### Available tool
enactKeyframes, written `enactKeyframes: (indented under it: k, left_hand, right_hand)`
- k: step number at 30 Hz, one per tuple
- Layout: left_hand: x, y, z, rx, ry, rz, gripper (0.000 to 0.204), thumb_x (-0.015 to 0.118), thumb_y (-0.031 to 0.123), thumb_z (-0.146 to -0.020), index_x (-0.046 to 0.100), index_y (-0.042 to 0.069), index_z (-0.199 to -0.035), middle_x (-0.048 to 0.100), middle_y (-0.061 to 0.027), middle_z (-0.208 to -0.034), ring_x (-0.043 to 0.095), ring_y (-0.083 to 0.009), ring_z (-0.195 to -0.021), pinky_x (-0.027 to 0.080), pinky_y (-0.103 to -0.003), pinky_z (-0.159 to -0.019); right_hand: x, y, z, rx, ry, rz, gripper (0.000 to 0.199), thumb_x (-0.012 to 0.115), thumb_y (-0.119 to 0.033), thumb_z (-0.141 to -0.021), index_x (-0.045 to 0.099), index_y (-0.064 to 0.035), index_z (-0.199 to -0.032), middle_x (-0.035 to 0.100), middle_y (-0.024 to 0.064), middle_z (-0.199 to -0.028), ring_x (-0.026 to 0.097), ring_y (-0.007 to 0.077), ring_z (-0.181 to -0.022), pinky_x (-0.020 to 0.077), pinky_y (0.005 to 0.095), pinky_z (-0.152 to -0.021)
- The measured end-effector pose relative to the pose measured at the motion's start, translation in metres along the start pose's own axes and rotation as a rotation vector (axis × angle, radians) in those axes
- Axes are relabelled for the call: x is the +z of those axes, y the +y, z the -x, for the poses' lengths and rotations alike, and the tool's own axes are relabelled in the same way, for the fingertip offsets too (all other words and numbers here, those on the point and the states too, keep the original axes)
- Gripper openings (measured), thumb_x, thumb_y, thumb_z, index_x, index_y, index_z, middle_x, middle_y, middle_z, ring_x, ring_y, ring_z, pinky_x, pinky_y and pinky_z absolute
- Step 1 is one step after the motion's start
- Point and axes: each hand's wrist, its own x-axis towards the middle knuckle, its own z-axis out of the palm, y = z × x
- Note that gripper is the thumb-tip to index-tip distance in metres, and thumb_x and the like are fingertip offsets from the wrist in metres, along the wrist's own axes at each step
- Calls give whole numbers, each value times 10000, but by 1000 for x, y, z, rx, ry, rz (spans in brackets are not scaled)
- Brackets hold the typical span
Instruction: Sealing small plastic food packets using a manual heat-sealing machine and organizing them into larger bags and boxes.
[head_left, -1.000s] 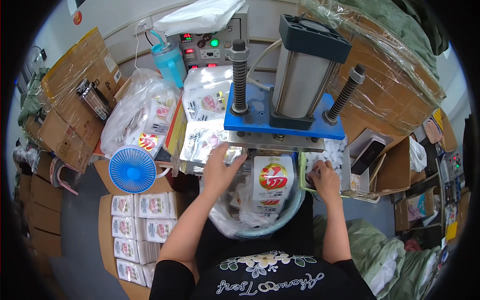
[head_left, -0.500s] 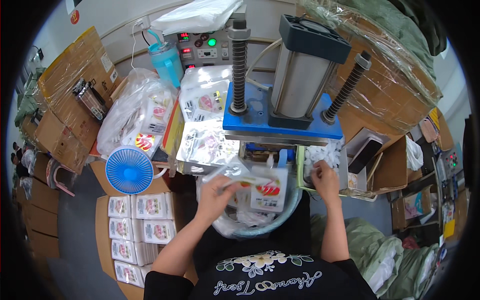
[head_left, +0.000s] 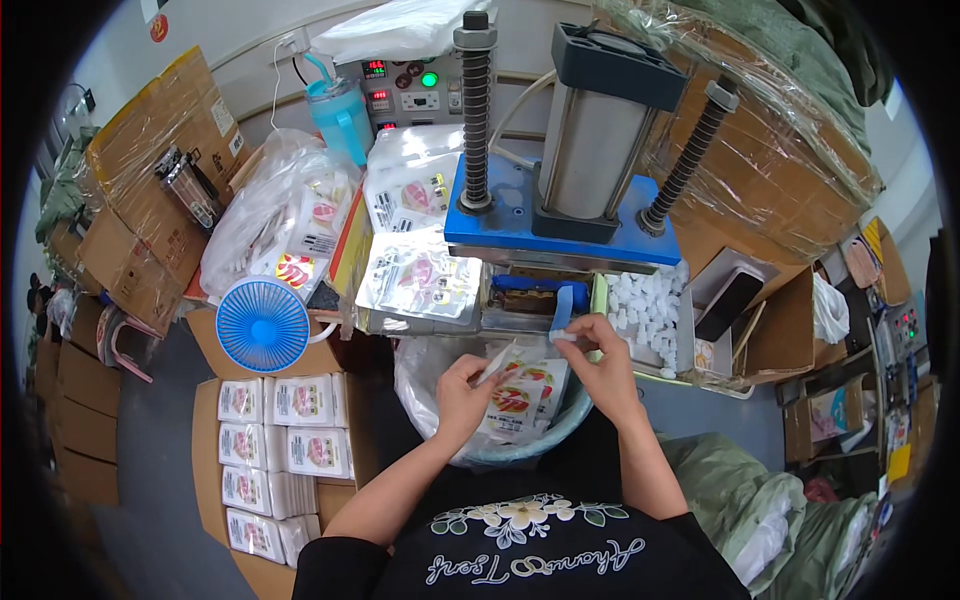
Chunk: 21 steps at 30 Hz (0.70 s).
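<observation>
The left hand (head_left: 462,392) pinches a pouch (head_left: 515,385) by its top edge over the bin (head_left: 540,445), mouth up for loading. The right hand (head_left: 600,360) pinches a small white piece (head_left: 562,337) from the tray (head_left: 645,310) just above it. A second earlier, both hands worked at the press (head_left: 560,215).

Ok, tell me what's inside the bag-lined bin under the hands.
In the bin, printed white pouches lie against the clear liner. The left hand holds one pouch at the bin's mouth. The hands, pouches and crumpled liner cover the bottom.
</observation>
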Motion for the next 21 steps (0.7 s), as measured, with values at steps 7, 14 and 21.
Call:
enactKeyframes:
  k: [7,14,21]
  left_hand:
    - [-9,7,9,1,-105,37,89,699,40,-827,694,-35,-876,623,-50,-833,588,-93,-761,460,-229,-686]
    - [-19,7,-1,-168,-453,38,209,701,162,-869,693,-46,-859,666,-29,-749,572,-55,-695,459,-226,-616]
    - [16,44,-37,-459,-278,504,280,696,209,-875,689,-71,-885,688,-76,-773,611,-90,-665,487,-260,-578]
  right_hand:
    - [16,-1,-4,-31,-103,3,197,684,-65,-839,686,-42,-1035,648,79,-1002,584,147,-838,471,273,-742]
    - [5,7,0,13,-358,301,229,662,-82,-855,685,-75,-1083,653,112,-1034,609,201,-928,486,308,-786]
    - [-37,13,-14,-22,111,307,295,656,-98,-864,630,-25,-1148,677,142,-985,652,226,-856,505,334,-768]
